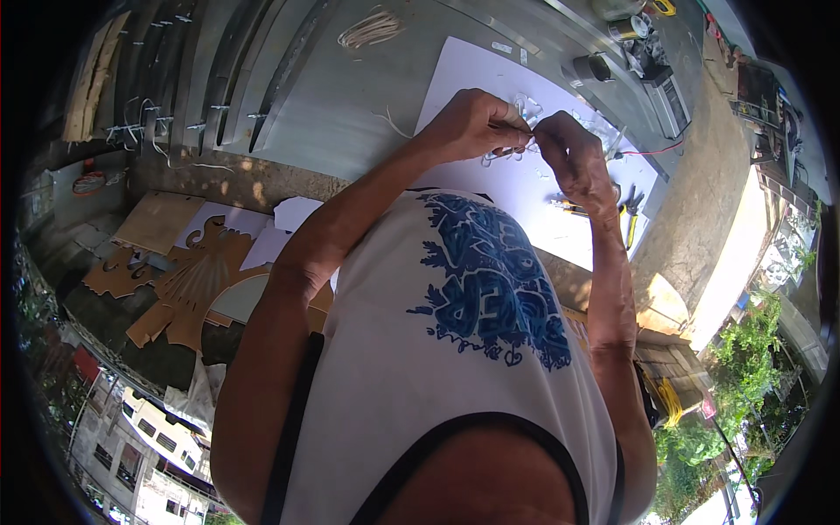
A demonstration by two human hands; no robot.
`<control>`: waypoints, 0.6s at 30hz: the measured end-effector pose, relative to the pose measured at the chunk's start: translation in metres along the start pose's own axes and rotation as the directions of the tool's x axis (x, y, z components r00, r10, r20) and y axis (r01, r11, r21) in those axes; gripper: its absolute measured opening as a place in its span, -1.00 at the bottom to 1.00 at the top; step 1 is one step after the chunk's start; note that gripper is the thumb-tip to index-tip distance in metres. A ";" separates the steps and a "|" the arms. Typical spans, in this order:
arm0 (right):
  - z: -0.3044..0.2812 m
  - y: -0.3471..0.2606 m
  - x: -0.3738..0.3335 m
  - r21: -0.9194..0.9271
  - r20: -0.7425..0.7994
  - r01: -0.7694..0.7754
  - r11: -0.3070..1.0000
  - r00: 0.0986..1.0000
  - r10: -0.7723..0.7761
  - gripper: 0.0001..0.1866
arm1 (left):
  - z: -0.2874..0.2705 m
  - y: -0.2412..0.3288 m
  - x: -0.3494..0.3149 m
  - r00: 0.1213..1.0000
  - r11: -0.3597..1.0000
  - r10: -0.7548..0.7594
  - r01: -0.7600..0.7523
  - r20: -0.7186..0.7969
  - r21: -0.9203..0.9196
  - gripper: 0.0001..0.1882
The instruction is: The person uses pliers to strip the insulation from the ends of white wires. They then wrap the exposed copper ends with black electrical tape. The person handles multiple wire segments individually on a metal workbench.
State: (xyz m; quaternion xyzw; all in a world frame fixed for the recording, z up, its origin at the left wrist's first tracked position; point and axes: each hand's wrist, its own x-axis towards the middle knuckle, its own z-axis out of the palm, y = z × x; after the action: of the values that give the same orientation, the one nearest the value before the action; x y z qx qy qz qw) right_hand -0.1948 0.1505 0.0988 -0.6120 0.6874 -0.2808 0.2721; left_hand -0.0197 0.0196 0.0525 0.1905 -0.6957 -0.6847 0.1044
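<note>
Pinching, apparently with left hand point(479, 128) and right hand point(577, 156), a tiny, mostly hidden piece point(531, 136) above the white sheet point(455, 77) on the counter point(346, 109); likely light and easily dropped, best held by its edges

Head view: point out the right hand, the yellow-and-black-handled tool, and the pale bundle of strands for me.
Right hand point(584, 156): head view, on the back of the hand.
Yellow-and-black-handled tool point(631, 224): head view, on its handle.
Pale bundle of strands point(369, 31): head view, mid-bundle.
</note>
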 end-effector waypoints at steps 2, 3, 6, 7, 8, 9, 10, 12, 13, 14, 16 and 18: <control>0.001 0.000 0.000 0.023 -0.004 -0.019 1.000 1.000 0.019 -0.87 | 0.000 -0.001 -0.001 1.000 0.999 -0.026 0.026 -0.003 -0.036 -0.80; 0.002 -0.001 0.000 0.035 -0.006 -0.029 0.999 1.000 0.029 -0.87 | 0.000 -0.001 -0.002 0.999 0.998 -0.039 0.038 -0.004 -0.054 -0.80; 0.005 0.001 -0.002 0.092 0.003 -0.074 0.993 0.997 0.074 -0.87 | 0.001 -0.005 -0.003 0.998 0.996 -0.059 0.058 -0.011 -0.075 -0.82; 0.005 0.000 -0.002 0.126 0.011 -0.099 0.987 0.995 0.098 -0.87 | 0.000 -0.005 -0.004 0.999 0.994 -0.054 0.054 -0.001 -0.094 -0.82; 0.005 0.000 -0.003 0.159 0.020 -0.123 0.980 0.992 0.121 -0.87 | -0.001 -0.005 -0.004 0.999 0.992 -0.050 0.050 0.009 -0.113 -0.82; 0.005 0.000 -0.003 0.193 0.030 -0.147 0.970 0.989 0.144 -0.87 | -0.001 -0.005 -0.005 0.999 0.990 -0.045 0.047 0.019 -0.132 -0.83; 0.004 0.000 -0.003 0.192 0.046 -0.156 0.969 0.988 0.150 -0.87 | -0.001 -0.004 -0.005 0.999 0.990 -0.047 0.050 0.028 -0.129 -0.83; 0.002 0.000 -0.003 0.190 0.077 -0.173 0.967 0.984 0.161 -0.87 | -0.003 0.000 -0.006 0.998 0.991 -0.051 0.056 0.045 -0.123 -0.83; 0.003 0.000 -0.003 0.195 0.079 -0.177 0.965 0.983 0.165 -0.87 | -0.002 0.000 -0.006 0.998 0.990 -0.056 0.060 0.040 -0.126 -0.83; 0.003 0.000 -0.004 0.200 0.080 -0.182 0.963 0.982 0.169 -0.86 | -0.002 0.000 -0.006 0.998 0.990 -0.060 0.064 0.036 -0.128 -0.83; 0.003 0.001 -0.004 0.204 0.080 -0.187 0.961 0.982 0.174 -0.86 | -0.001 -0.001 -0.006 0.998 0.990 -0.057 0.061 0.034 -0.127 -0.82; 0.004 0.003 -0.004 0.203 0.076 -0.187 0.961 0.982 0.175 -0.86 | -0.001 -0.003 -0.005 0.998 0.992 -0.041 0.046 0.039 -0.119 -0.82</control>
State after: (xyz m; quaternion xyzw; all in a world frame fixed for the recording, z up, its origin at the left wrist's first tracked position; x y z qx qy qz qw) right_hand -0.1934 0.1550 0.0943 -0.5222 0.6991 -0.3078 0.3792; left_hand -0.0141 0.0207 0.0502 0.1863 -0.6508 -0.7308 0.0879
